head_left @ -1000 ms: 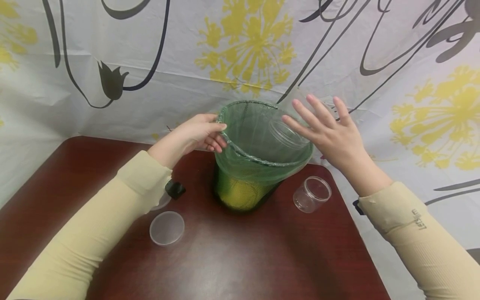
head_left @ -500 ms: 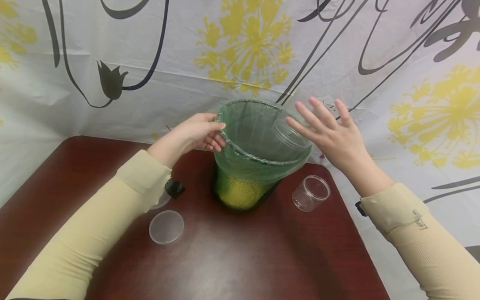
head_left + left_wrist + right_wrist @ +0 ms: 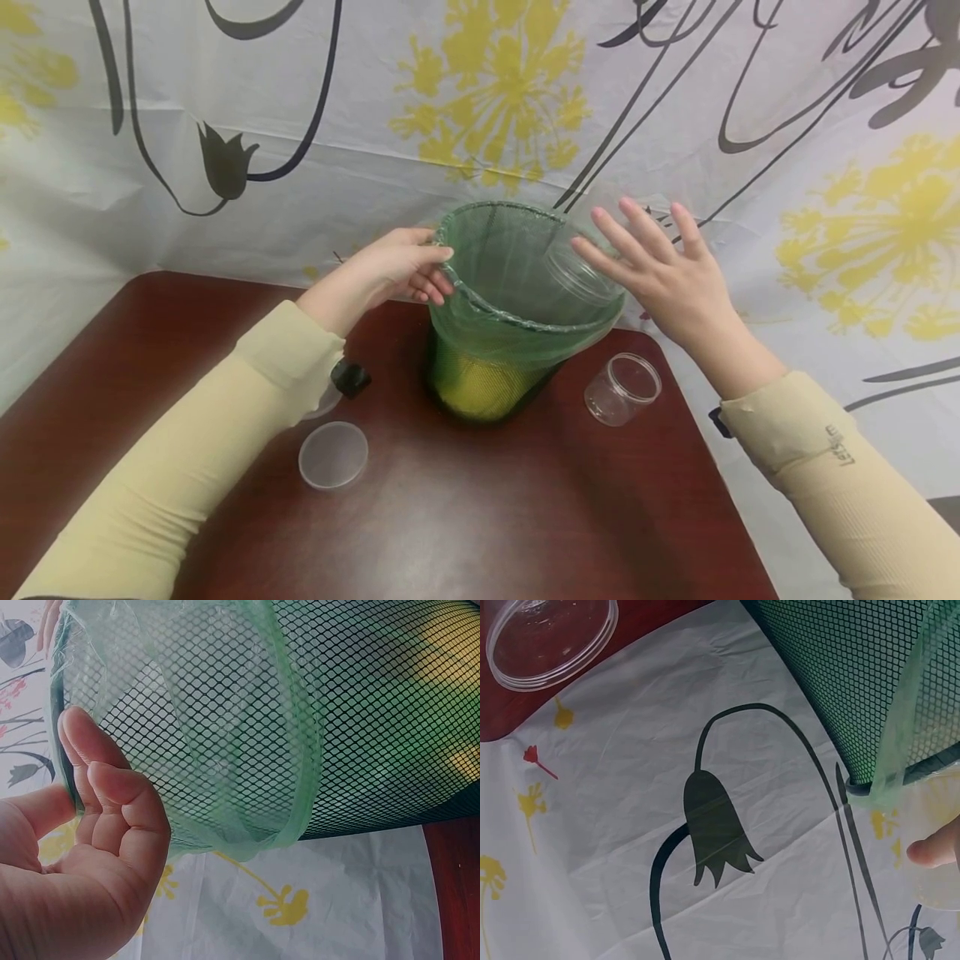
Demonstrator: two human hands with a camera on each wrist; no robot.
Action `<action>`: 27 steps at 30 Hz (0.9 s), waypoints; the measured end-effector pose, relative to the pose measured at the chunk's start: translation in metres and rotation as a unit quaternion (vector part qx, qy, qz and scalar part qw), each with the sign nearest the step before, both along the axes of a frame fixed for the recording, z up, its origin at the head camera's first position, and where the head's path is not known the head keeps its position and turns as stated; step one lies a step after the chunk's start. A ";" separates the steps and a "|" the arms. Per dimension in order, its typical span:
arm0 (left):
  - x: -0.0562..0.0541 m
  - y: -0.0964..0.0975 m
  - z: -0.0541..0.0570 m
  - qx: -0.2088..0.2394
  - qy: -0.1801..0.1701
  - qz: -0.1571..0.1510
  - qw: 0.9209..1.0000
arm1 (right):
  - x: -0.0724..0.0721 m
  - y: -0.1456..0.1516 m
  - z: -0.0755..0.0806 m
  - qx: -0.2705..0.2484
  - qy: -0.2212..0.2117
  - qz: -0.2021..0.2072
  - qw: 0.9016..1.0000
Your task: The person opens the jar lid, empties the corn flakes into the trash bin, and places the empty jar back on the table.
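A dark mesh wastebasket (image 3: 480,375) stands on the table, lined with a green plastic bag (image 3: 525,343) folded over its rim. Something yellow shows through the mesh near the bottom. My left hand (image 3: 397,265) grips the left side of the rim, its thumb on top and fingers outside; the left wrist view shows this hand (image 3: 112,840) close up. Over the right side of the mouth, my right hand (image 3: 663,271) holds a clear plastic jar (image 3: 581,279), tilted with its mouth towards the basket. In the right wrist view its thumb (image 3: 936,849) presses on this jar.
Another clear jar (image 3: 621,396) stands on the table right of the basket. A round translucent lid (image 3: 333,454) lies front left, with a second lid (image 3: 326,404) partly hidden by the left sleeve. A flower-printed sheet (image 3: 300,167) hangs behind the dark red table (image 3: 450,517).
The right hand and its jar have shifted slightly to the right over the basket's mouth. The left hand keeps its grip on the rim.
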State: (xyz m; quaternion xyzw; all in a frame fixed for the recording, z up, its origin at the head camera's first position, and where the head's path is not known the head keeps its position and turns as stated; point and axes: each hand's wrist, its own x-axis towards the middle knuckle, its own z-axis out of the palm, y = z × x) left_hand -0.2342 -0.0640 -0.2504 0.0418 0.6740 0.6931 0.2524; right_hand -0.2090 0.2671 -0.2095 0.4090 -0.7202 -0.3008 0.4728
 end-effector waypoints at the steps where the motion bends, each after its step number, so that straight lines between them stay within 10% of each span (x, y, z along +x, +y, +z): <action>1: 0.000 0.000 0.000 -0.001 0.000 0.001 1.000 | 0.000 0.000 0.000 -0.003 0.000 0.001 1.000; 15: 0.001 0.000 0.001 -0.006 0.001 -0.002 1.000 | 0.005 0.001 0.002 -0.113 -0.038 0.032 0.992; 27: -0.001 0.000 -0.001 -0.005 0.005 -0.004 1.000 | 0.010 0.017 0.002 -0.268 -0.128 -0.002 0.955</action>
